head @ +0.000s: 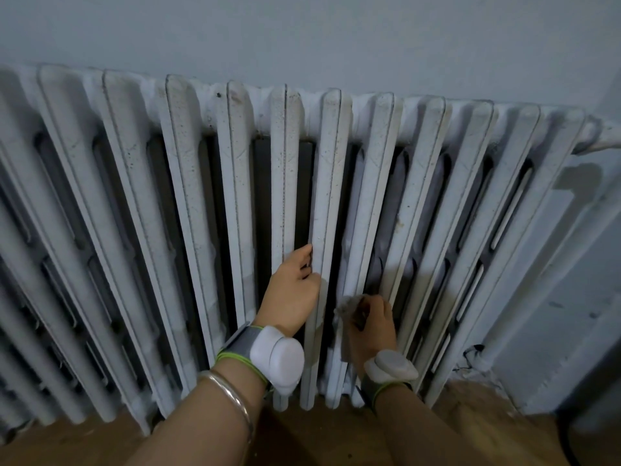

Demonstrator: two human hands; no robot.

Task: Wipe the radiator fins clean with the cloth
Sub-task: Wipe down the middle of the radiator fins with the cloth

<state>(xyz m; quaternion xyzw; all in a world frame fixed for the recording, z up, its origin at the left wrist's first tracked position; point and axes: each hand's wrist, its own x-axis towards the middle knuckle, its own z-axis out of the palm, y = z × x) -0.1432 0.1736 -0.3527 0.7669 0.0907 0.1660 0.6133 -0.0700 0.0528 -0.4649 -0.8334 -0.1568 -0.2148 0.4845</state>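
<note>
A white cast-iron radiator (235, 183) with several upright fins, speckled with dark grime, spans the wall. My left hand (292, 290) curls around the edge of a middle fin, with its fingers tucked into the dark gap beside it. One fin to the right and lower down, my right hand (371, 326) pinches a small crumpled grey-white cloth (347, 306) against a fin. Most of the cloth is hidden by my fingers. Both wrists carry white sensor bands.
A pipe (601, 136) leaves the radiator's top right corner along the pale wall (302, 35). A lower pipe joint (477, 356) sits at the bottom right. A brown wooden floor (319, 438) runs under the radiator. A dark curved object (571, 422) stands at the lower right.
</note>
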